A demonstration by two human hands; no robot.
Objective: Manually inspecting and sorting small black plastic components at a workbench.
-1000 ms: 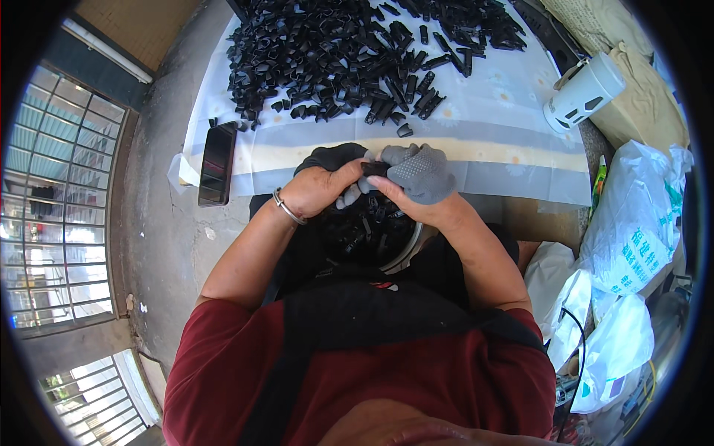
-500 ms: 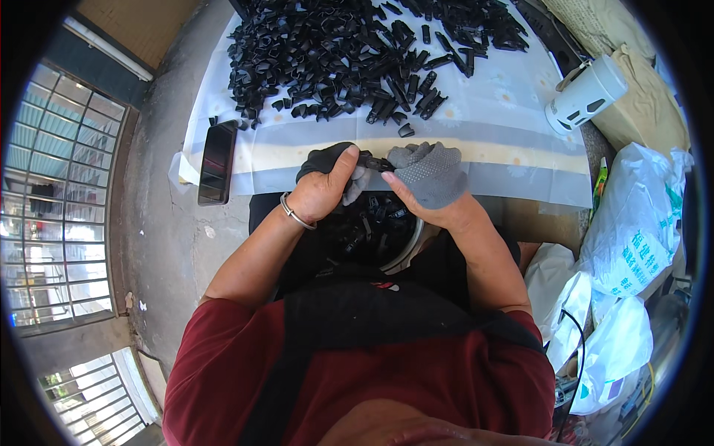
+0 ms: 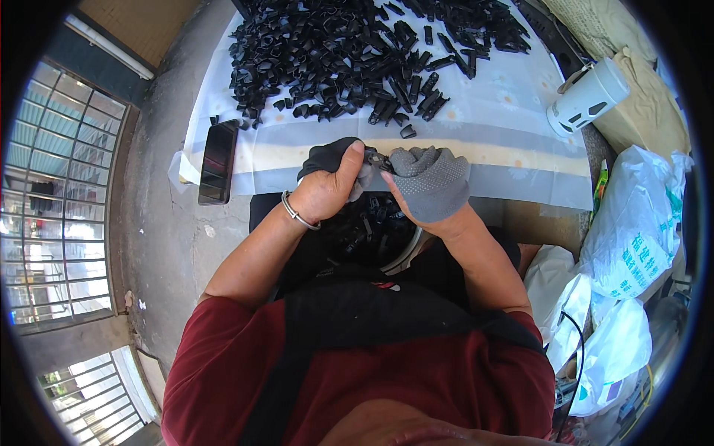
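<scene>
The left hand (image 3: 327, 189) has a black glove on its fingers, and they are closed around a small black plastic clip (image 3: 378, 158). The right hand (image 3: 431, 182) (in a grey dotted glove) pinches the same clip. Both hands meet above a bowl (image 3: 405, 253) of black parts in the lap. More black clips (image 3: 357, 52) lie heaped on the white sheet (image 3: 491, 134), near a phone (image 3: 219, 160).

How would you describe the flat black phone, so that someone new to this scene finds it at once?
Start from the pale sheet that carries the heap of small black parts. Go to the sheet's left edge, beside the concrete floor. The phone lies there alone, a long, flat, glossy rectangle, far larger and smoother than any of the parts.
</scene>
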